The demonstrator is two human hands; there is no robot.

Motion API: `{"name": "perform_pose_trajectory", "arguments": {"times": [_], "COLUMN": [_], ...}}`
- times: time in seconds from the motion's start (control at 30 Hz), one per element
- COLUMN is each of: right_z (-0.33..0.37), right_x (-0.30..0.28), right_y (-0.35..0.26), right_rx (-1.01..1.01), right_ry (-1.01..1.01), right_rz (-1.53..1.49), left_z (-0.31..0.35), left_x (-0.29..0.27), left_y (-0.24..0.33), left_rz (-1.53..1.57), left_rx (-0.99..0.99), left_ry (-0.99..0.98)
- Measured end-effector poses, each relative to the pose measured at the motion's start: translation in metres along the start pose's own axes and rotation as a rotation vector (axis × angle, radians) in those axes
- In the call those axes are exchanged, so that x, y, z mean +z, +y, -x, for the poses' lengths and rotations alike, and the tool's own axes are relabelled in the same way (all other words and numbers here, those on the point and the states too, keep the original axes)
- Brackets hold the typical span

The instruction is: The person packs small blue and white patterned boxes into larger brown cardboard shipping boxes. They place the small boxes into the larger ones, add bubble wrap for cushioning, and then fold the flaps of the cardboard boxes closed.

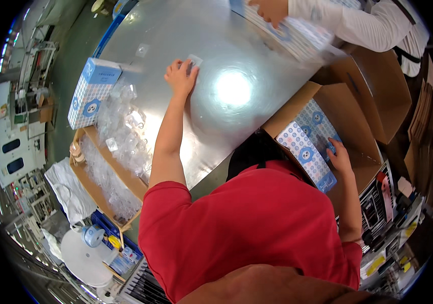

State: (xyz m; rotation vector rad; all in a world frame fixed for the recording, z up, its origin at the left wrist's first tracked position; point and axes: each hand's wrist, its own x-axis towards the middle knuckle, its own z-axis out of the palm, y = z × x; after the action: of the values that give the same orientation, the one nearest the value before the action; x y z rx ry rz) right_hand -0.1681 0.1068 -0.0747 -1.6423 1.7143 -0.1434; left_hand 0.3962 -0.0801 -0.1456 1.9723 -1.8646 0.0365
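Observation:
My left hand (180,78) reaches over the metal table (211,131), its fingers bent at a small clear plastic piece (195,60). Another such piece (142,50) lies farther left on the tabletop. To the right, my right hand (340,157) is inside an open cardboard carton (345,101). Its fingers close on the edge of a blue-and-white printed box (317,121); part of the grip is hidden. A second printed box (305,154) lies beside that one, nearer to me.
Clear plastic pieces (117,114) heap at the table's left edge, beside a standing printed box (92,93). A carton (138,187) below holds more. Across the table, a co-worker's hand (272,10) rests over several printed boxes (297,38). Flattened cardboard (424,131) stands far right.

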Motion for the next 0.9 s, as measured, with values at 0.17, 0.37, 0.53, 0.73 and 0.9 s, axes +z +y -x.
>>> {"name": "perform_pose_trajectory", "arguments": {"times": [0.17, 0.37, 0.53, 0.73, 0.9], "right_z": [0.029, 0.064, 0.105, 0.129, 0.130], "right_x": [-0.006, -0.017, -0.046, -0.037, -0.037], "right_y": [-0.009, -0.013, -0.026, -0.015, -0.006], "right_rx": [-0.045, -0.041, 0.017, 0.126, 0.100], "right_ry": [0.076, 0.099, 0.429, 0.628, 0.680], "right_rz": [0.024, 0.129, 0.296, 0.427, 0.305], "left_z": [0.000, -0.007, 0.010, 0.079, 0.113], "left_x": [0.014, 0.040, -0.010, 0.096, 0.178], "left_y": [0.022, 0.087, 0.283, 0.413, 0.383], "left_rz": [0.062, 0.219, 0.609, 0.318, -0.208], "left_rx": [0.144, 0.353, 0.858, 1.595, 1.578], "left_ry": [0.026, 0.054, -0.154, -0.666, -1.135]}}
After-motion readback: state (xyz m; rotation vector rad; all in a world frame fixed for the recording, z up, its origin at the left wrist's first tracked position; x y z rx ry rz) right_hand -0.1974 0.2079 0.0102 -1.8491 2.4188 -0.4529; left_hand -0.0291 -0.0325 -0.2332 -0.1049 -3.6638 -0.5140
